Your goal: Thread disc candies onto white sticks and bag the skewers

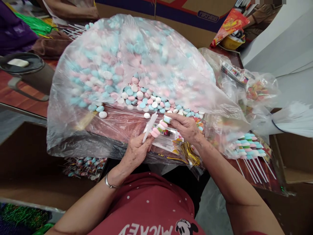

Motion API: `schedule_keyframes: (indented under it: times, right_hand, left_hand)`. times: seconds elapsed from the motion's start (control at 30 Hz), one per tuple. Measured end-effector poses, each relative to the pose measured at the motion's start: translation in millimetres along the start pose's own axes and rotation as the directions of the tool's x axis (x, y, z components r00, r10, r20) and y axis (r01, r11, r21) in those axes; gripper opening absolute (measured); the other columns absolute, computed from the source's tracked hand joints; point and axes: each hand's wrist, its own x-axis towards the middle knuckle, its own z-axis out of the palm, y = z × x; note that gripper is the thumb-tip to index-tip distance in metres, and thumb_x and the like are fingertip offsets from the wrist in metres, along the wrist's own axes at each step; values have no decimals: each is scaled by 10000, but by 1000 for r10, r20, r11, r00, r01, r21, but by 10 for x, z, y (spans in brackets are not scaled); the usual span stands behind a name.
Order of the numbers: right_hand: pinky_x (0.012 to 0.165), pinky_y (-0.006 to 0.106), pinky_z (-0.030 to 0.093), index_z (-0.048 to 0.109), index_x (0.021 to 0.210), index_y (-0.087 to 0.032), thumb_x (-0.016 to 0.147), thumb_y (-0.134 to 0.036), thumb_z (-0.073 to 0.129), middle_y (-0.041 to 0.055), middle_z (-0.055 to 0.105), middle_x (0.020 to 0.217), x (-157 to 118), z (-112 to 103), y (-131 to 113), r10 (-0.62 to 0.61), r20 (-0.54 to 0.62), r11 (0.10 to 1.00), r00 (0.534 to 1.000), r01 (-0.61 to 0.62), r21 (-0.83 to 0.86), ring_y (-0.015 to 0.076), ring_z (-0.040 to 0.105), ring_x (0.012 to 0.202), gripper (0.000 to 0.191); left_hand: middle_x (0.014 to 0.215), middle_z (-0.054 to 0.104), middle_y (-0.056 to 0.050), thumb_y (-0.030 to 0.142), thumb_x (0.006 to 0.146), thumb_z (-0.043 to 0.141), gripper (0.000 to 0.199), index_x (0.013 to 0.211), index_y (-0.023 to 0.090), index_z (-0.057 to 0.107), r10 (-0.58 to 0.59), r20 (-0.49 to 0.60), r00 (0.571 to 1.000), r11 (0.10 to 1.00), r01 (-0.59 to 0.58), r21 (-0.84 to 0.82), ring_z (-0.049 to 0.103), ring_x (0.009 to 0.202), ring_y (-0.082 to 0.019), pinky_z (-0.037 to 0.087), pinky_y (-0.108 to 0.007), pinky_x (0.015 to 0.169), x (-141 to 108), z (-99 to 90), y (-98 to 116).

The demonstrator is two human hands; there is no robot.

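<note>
My left hand (137, 149) is closed around several white sticks (148, 129) and the lower end of a candy skewer (161, 126). Pink, white, green and blue pieces sit along that skewer, which slants up to the right. At its upper end, the fingers of my right hand (187, 126) pinch a pale blue and white marshmallow (167, 119). Just beyond both hands, pink, blue and white marshmallows (143, 101) spill from a large clear plastic bag (80, 81). Beneath the skewer lies a clear packet (166, 138), partly hidden by my hands.
Finished-looking marshmallow skewers (250, 148) lie at the right. Gold twist ties (190, 153) rest near the table's front edge. A grey lidded jug (29, 76) stands at the left, above an open cardboard box (31, 163). Other people's arms (75, 13) show at the back.
</note>
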Motion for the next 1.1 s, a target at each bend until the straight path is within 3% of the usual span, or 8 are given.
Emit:
schedule_keyframes:
  times: [0.27, 0.5, 0.57, 0.67, 0.77, 0.9, 1.0, 1.1]
  right_hand:
    - [1042, 387, 509, 714, 1206, -294, 917, -372, 548, -6, 712, 1241, -99, 192, 3, -126, -63, 975, 990, 112, -191, 210, 671, 1139, 342]
    - [1052, 384, 492, 659, 1280, -262, 935, -368, 503, 32, 688, 1283, -115, 243, -51, -129, 2, 963, 992, 125, -237, 211, 648, 1174, 393]
    - [1021, 391, 510, 549, 1391, -250, 920, -382, 538, 58, 690, 1259, -125, 290, -97, -107, 10, 983, 994, 107, -146, 211, 668, 1114, 490]
    - [944, 390, 553, 273, 1531, -287, 845, -424, 652, 76, 654, 1288, -150, 397, -156, -77, -44, 986, 996, 82, 143, 201, 686, 1024, 796]
    - [905, 390, 574, 207, 1517, -335, 733, -417, 777, 53, 671, 1222, -191, 476, -218, 5, -102, 927, 995, 33, 373, 193, 694, 965, 973]
    - [885, 367, 587, 369, 1390, -311, 687, -355, 817, -33, 696, 934, -257, 513, -267, 145, -84, 863, 986, -84, 499, 167, 701, 869, 835]
    - [803, 305, 597, 476, 1214, -282, 681, -327, 820, -49, 679, 882, -288, 531, -235, 153, -75, 849, 985, -92, 520, 145, 689, 804, 636]
    - [723, 270, 593, 486, 1158, -267, 710, -317, 805, -49, 669, 881, -316, 550, -201, 132, -63, 845, 989, -79, 529, 128, 674, 742, 552]
  left_hand:
    - [517, 424, 41, 416, 868, 588, 307, 685, 174, 636, 46, -71, 996, 999, -45, 19, 358, 498, -100, 281, -232, 481, -6, 31, -75]
    - [522, 431, 34, 408, 863, 590, 344, 604, 181, 583, 58, -76, 995, 998, -56, 28, 364, 507, -103, 298, -233, 491, -3, 15, -31]
    - [522, 445, 32, 425, 860, 596, 379, 574, 179, 558, 25, -74, 997, 1000, -26, -5, 356, 492, -95, 289, -230, 477, -12, 11, 24]
    - [533, 468, 33, 460, 849, 618, 364, 626, 174, 603, -34, -80, 996, 997, 28, -66, 346, 476, -86, 266, -229, 453, -28, 25, 75]
    - [560, 488, 34, 473, 843, 639, 326, 740, 165, 676, -35, -74, 997, 993, 26, -117, 347, 479, -79, 259, -228, 444, -48, 74, 84]
    - [568, 496, 32, 500, 814, 681, 361, 738, 148, 677, -50, -31, 998, 975, 42, -220, 350, 474, -66, 261, -220, 434, -79, 172, 80]
    - [548, 497, 38, 497, 796, 708, 364, 732, 142, 656, -90, -18, 996, 953, 80, -291, 333, 444, -53, 244, -209, 415, -88, 225, 54]
    - [546, 512, 40, 464, 804, 712, 339, 717, 147, 632, -104, -17, 994, 941, 93, -324, 345, 439, -49, 249, -197, 411, -91, 250, 15]
